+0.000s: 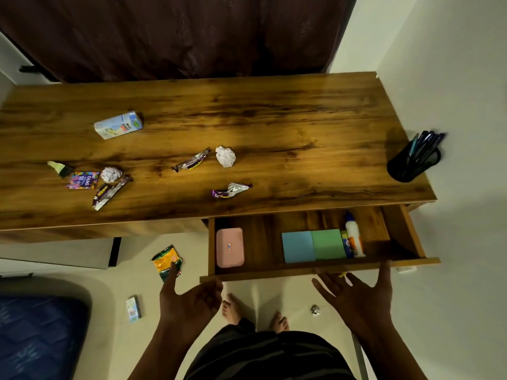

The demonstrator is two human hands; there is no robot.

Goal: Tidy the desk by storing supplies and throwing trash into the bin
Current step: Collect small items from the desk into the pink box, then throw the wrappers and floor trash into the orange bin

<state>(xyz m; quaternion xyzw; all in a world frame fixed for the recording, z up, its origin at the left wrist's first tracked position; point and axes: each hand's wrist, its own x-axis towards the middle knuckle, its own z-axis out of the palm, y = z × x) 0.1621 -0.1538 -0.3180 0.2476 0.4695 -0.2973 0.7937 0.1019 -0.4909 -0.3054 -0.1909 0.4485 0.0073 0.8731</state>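
The wooden desk (274,111) carries trash: a milk carton (118,125), two crumpled paper balls (225,156) (110,174), several purple candy wrappers (191,160) (231,189) (109,191) and a Gems box (82,180). Its drawer (315,268) stands pulled out, holding a pink case (230,247), blue and green sticky notes (313,246) and a glue bottle (354,235). My left hand (189,297) hovers below the drawer's front left corner, fingers loosely spread, empty. My right hand (359,294) is open, fingertips touching the drawer's front edge.
A black mesh pen holder (414,163) with pens stands at the desk's right end. On the floor lie an orange snack wrapper (166,261), a small carton (133,309) and a foil ball (315,310). My bare feet (255,314) stand below the drawer. A blue mattress (38,333) is lower left.
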